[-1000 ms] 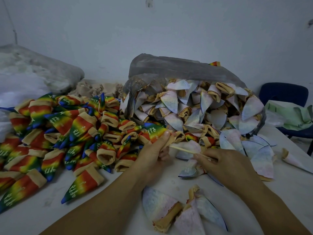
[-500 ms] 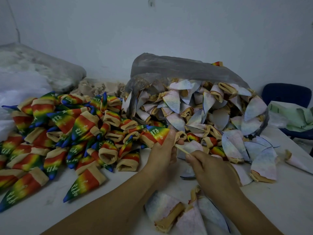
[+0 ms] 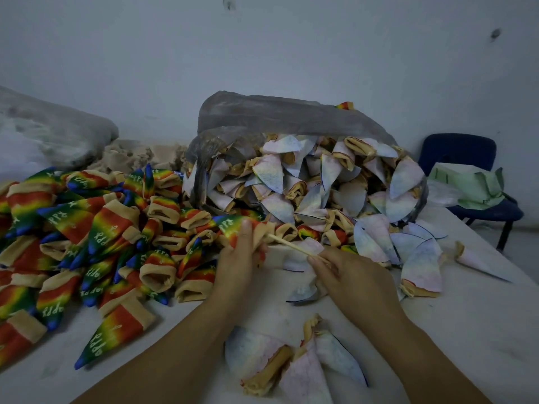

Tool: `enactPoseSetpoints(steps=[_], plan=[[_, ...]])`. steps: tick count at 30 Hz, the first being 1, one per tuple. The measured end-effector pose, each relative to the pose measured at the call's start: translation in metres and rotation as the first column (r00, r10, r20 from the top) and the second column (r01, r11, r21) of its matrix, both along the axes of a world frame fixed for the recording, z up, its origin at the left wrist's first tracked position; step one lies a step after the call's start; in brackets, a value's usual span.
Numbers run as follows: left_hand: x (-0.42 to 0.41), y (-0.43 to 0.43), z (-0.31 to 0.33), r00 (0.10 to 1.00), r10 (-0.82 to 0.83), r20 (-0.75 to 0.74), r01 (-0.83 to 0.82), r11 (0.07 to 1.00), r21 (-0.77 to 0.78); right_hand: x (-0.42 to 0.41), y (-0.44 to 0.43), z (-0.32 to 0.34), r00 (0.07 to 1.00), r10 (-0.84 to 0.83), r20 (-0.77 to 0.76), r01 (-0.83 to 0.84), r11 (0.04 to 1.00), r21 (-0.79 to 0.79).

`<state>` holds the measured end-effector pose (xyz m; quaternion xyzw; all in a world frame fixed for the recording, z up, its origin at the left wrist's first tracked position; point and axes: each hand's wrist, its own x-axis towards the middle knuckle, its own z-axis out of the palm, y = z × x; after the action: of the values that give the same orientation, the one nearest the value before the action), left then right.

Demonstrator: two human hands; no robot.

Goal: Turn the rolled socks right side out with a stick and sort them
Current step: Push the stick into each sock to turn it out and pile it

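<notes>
L hand grips soft, light sock at cuff (best hold, prob.); R hand pinches thin stiff stick.

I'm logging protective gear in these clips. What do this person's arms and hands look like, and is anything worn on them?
The left forearm and right forearm are bare up to the frame edge, and no sleeve edge is in view. The left hand and right hand wear no gloves. No watch, bracelet or ring shows on the sides the camera sees.
</notes>
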<state>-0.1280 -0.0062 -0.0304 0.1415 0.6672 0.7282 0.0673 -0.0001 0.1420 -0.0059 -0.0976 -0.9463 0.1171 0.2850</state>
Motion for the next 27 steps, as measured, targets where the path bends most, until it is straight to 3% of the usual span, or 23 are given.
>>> enactPoseSetpoints(steps=[5,11,14,17,20,24,27], plan=[[-0.007,0.000,-0.002,0.998,-0.003,0.063,-0.001,0.998,0.065,0.003,0.011,0.002,0.997,-0.059,0.051,0.061,0.997,-0.037],[-0.013,0.002,-0.009,0.989,0.147,-0.029,-0.147,0.989,0.017,0.005,0.021,0.000,0.994,-0.086,0.068,0.095,0.986,-0.139],[-0.020,0.001,-0.009,0.982,0.186,0.027,-0.186,0.983,-0.005,0.004,0.025,-0.002,0.986,-0.140,0.092,0.153,0.976,-0.155],[-0.015,0.003,-0.002,0.982,0.187,0.016,-0.185,0.981,-0.064,0.003,0.032,-0.002,0.984,-0.163,0.078,0.179,0.941,-0.287],[0.009,0.007,0.006,0.966,-0.031,-0.257,-0.069,0.926,-0.371,0.001,0.027,0.003,0.997,-0.079,-0.018,0.061,0.870,-0.490],[0.036,0.012,0.013,0.904,-0.347,-0.249,0.276,0.920,-0.280,0.000,0.006,0.009,0.985,0.163,-0.064,-0.158,0.667,-0.729],[0.039,0.013,0.010,0.858,-0.462,-0.225,0.384,0.867,-0.317,0.000,-0.004,0.008,0.968,0.223,-0.113,-0.226,0.586,-0.778]])
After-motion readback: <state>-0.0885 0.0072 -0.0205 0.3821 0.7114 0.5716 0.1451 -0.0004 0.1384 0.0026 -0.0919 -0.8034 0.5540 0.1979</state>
